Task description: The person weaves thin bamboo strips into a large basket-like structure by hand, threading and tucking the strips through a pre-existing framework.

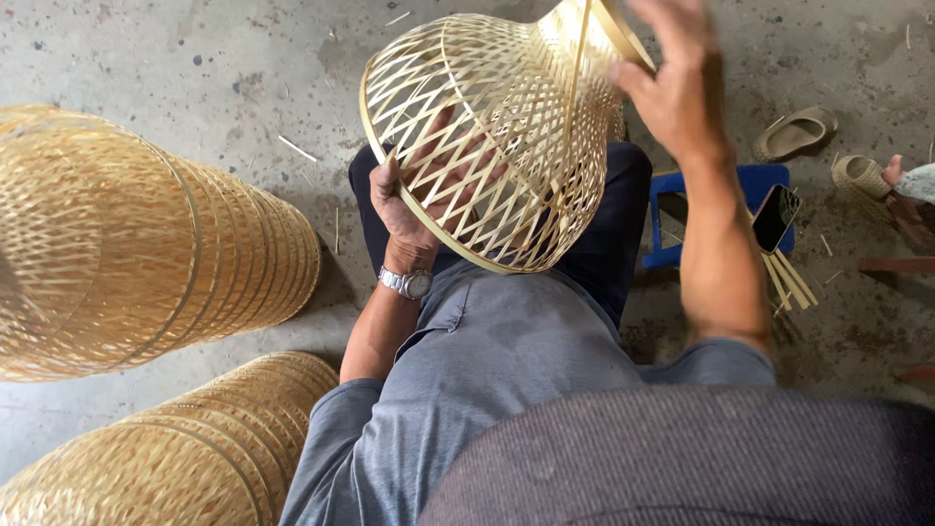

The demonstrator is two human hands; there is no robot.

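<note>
head view: left hand (409, 209) and right hand (672, 83) grasp open-lattice bamboo shade (497, 136).

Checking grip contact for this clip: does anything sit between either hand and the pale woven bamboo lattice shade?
Nothing visible does. The left hand grips the wide rim of the pale woven bamboo lattice shade, fingers showing through the weave. The right hand touches its narrow top end, where a thin bamboo strip runs.

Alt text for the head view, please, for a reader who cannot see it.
A seated person holds an open-weave bamboo shade over their lap, left hand gripping its wide rim, right hand at its narrow top. Stacks of finished shades lie on the concrete floor to the left; a blue stool with a phone stands on the right.
</note>
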